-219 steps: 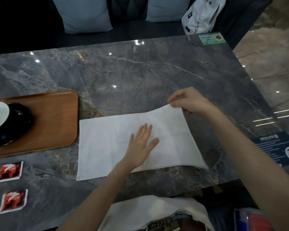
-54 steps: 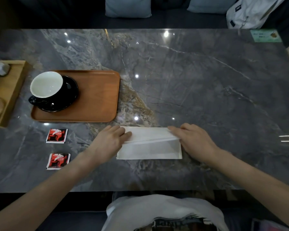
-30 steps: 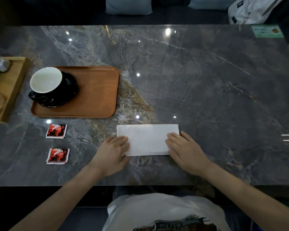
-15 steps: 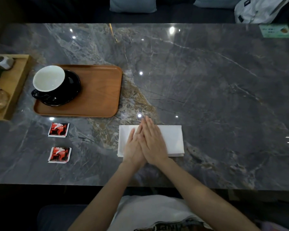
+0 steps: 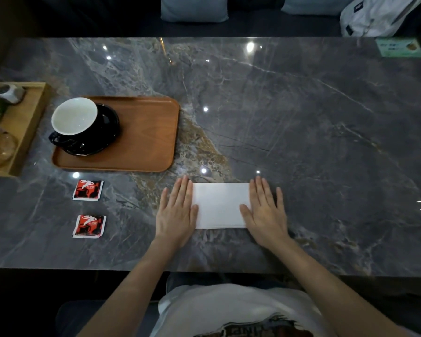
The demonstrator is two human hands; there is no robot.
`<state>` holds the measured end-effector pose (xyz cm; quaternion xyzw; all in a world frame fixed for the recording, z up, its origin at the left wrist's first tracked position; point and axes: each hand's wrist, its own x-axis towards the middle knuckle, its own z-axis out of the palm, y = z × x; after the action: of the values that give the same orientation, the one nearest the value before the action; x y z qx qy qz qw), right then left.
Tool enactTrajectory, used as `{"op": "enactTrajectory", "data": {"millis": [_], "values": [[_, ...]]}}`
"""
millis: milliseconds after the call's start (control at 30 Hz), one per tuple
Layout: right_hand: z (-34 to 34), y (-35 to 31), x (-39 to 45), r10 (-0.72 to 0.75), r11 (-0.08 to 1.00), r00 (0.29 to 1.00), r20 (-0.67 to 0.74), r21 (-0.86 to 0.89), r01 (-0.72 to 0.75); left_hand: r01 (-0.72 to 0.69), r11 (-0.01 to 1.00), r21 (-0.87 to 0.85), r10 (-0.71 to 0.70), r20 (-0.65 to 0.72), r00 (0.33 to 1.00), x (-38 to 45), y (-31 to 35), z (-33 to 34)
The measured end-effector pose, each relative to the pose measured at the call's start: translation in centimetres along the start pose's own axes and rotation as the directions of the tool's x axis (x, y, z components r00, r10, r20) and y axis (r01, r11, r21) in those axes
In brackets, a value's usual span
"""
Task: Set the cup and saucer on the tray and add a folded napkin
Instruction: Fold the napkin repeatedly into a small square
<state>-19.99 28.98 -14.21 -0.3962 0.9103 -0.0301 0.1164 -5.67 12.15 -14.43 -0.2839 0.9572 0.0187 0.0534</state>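
Grip: left hand [image 5: 176,212] and right hand [image 5: 265,213] flat, fingers spread, pressing ends of folded napkin [image 5: 220,205] | surface [image 5: 301,122]: dark marble | cup [image 5: 74,120] on saucer [image 5: 107,132] on tray [image 5: 141,135], well left | cushions beyond cut off.

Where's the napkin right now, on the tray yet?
Not yet: in the head view the folded napkin lies flat on the marble table, near its front edge, between the left hand and right hand, right of the tray.
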Motion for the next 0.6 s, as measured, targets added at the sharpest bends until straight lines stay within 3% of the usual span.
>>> {"op": "enactTrajectory", "data": {"millis": [133, 267, 367, 500, 600], "values": [[-1.0, -2.0, 0.9, 0.034, 0.999, 0.998, -0.043, -0.026, -0.035, -0.003, 1.0, -0.012, 0.003, -0.009, 1.0, 0.0, 0.1, 0.2], [-1.0, -7.2, 2.2, -0.17, 0.984, 0.985, -0.014, 0.049, 0.17, -0.001, 1.0, -0.021, 0.0, -0.021, 1.0, -0.1, 0.1, 0.2], [0.0, -9.8, 2.6, -0.176, 0.98, 0.983, 0.058, 0.106, 0.169, -0.003, 1.0, -0.003, 0.003, -0.03, 1.0, -0.1, 0.0, 0.3], [0.6, -7.9, 2.5, -0.194, 0.976, 0.98, 0.033, 0.103, 0.19, 0.002, 0.999, -0.052, -0.003, -0.025, 1.0, -0.1, 0.0, 0.3], [0.5, -4.3, 2.1, -0.1, 0.994, 0.995, -0.005, 0.041, 0.1, 0.0, 0.997, -0.078, -0.002, -0.036, 0.999, -0.1, 0.1, 0.5]]}}
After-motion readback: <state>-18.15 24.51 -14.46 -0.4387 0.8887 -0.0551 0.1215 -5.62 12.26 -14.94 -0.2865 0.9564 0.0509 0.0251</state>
